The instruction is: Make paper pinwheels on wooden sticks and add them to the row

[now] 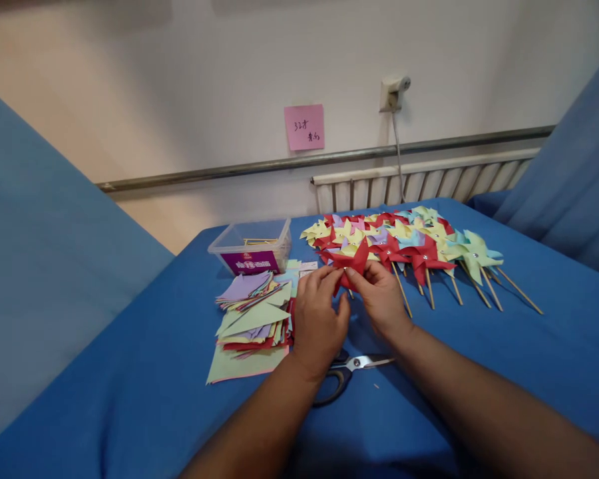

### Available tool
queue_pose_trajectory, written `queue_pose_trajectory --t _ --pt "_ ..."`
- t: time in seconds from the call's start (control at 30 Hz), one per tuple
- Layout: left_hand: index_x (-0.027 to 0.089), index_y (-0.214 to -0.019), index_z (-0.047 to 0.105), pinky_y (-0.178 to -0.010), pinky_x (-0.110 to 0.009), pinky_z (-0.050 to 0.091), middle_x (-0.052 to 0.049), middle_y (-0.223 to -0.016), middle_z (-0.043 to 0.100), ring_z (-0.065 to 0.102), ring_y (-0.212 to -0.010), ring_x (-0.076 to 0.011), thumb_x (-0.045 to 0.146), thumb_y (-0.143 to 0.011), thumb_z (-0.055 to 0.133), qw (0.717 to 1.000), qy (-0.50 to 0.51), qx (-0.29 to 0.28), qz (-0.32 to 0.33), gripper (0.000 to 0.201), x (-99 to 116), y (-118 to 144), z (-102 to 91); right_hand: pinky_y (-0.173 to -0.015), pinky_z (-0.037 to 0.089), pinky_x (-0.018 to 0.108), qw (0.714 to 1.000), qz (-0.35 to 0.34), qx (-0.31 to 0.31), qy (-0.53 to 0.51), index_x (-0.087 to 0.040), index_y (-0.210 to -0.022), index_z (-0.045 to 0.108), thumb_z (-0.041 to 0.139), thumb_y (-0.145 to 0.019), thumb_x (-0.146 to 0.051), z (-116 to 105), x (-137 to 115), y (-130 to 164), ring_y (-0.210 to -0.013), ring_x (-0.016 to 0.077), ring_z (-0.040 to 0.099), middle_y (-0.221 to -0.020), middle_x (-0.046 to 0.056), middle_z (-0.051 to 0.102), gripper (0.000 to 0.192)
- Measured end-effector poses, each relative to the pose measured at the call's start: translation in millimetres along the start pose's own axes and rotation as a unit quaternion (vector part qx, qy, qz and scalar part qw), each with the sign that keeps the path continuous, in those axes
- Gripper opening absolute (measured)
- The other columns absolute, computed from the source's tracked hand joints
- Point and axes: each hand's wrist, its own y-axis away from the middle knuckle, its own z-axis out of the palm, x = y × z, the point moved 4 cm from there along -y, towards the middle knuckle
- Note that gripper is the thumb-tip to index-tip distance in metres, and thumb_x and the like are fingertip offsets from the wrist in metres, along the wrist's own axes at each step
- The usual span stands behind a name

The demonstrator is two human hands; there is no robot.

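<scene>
Both hands meet in the middle of the blue table [479, 372]. The left hand [318, 318] and the right hand [379, 296] pinch a red paper pinwheel [349, 263] between their fingertips. At 1 o'clock from it lies a pile of pinwheels [404, 243]. Paper sheets [252, 319] lie at 9 o'clock, scissors [349, 369] at 6 o'clock.

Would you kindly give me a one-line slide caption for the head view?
Both hands, left hand and right hand, fold a red paper pinwheel beside finished pinwheels.
</scene>
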Motion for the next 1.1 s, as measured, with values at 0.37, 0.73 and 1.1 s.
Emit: queue_pose_trajectory --t 0.37,0.73,1.1 --pt "0.018 -0.111 0.063 -0.095 -0.044 0.042 -0.009 -0.113 0.068 0.057 -0.105 -0.0269 0.013 -0.082 0.057 0.997 -0.063 -0.038 0.021 0.030 -3 -1 2.4 -0.069 0.051 0.030 0.977 0.169 -0.026 -0.126 -0.019 -0.080 0.071 0.082 -0.065 -0.038 4 6 11 -0.073 0.0169 0.064 -0.082 0.003 0.072 0.027" --pt "0.019 -0.100 0.066 -0.088 -0.038 0.046 -0.007 -0.102 0.073 0.063 -0.096 -0.0236 0.015 -0.084 0.059 1.000 -0.012 -0.006 -0.014 0.018 -23 -6 0.3 -0.066 0.046 0.029 0.979 0.181 -0.073 -0.052 -0.019 -0.093 0.074 0.070 -0.072 -0.061 5 4 15 -0.086 0.0214 0.065 -0.098 0.008 0.074 0.048" --pt "0.017 -0.081 0.072 -0.064 -0.027 0.046 -0.002 -0.072 0.071 0.062 -0.065 -0.0161 0.031 -0.074 0.069 0.922 0.257 0.027 -0.288 0.016 -53 -4 16.0 -0.072 0.049 0.032 0.991 0.094 -0.091 0.033 -0.019 -0.096 0.076 0.071 -0.073 -0.055 9 4 12 -0.083 0.0210 0.067 -0.090 0.008 0.075 0.043"
